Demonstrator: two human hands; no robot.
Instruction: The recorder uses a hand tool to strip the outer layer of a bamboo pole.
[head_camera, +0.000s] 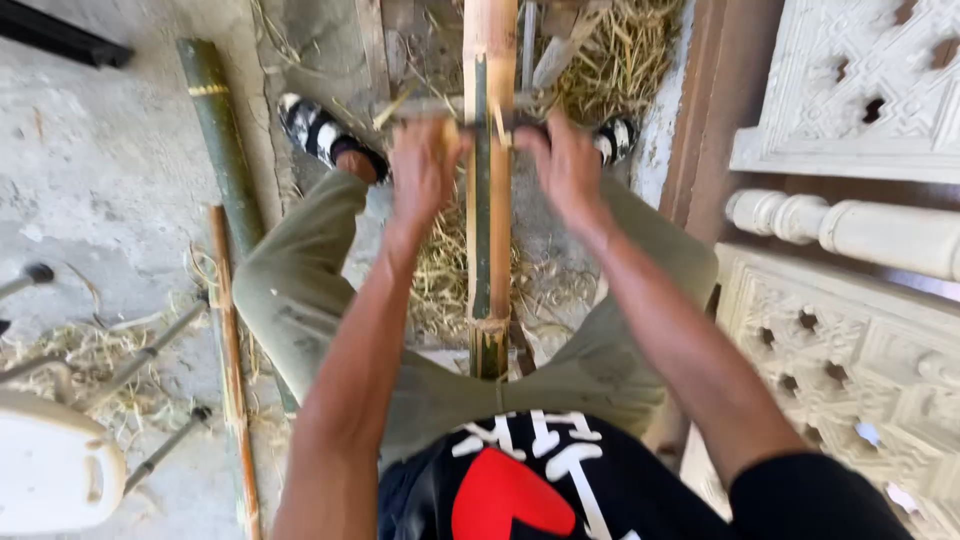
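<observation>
**Bamboo pole gripped over concrete floor**

Grey concrete floor littered with straw. A dark green bamboo pole lies at left. The left hand and right hand are clenched on a crossbar tool straddling the upright, partly stripped yellow-green bamboo pole between the knees. Carved white stone panels stand at right.

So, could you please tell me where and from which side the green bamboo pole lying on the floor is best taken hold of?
Probably around the middle of the green bamboo pole, reaching down from above with fingers wrapped round it. It lies flat on the concrete floor, round and bare, with open floor on its left side, while the person's leg crowds its near end.
</observation>
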